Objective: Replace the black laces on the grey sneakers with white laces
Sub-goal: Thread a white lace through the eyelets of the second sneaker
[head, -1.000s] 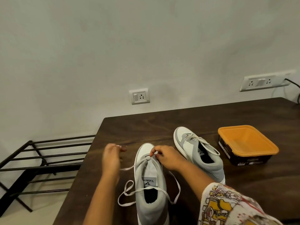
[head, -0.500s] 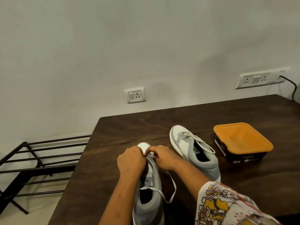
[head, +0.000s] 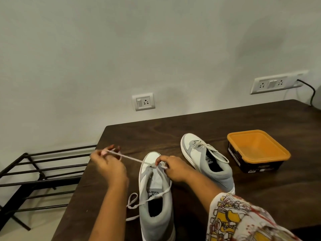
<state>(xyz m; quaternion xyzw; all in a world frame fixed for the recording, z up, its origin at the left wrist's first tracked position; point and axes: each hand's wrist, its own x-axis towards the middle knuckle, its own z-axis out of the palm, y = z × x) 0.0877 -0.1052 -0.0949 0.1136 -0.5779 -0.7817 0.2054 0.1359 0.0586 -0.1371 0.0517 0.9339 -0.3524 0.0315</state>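
Note:
A grey and white sneaker stands on the dark table in front of me, toe pointing away. A white lace runs taut from its lowest eyelets out to the left. My left hand pinches that lace end, left of the toe. My right hand rests on the shoe's right side and pinches the lace at the front eyelets. Loose lace loops hang off the shoe's left side. The second grey sneaker, with a white lace in it, stands to the right. No black laces are in view.
An orange-rimmed black container sits at the right on the wooden table. A black metal rack stands beyond the table's left edge. Wall sockets are behind, and a cable hangs at the far right.
My left hand has moved from the shoe's toe out to the left, drawing the white lace taut through the eyelet. My right hand stays at the front eyelets.

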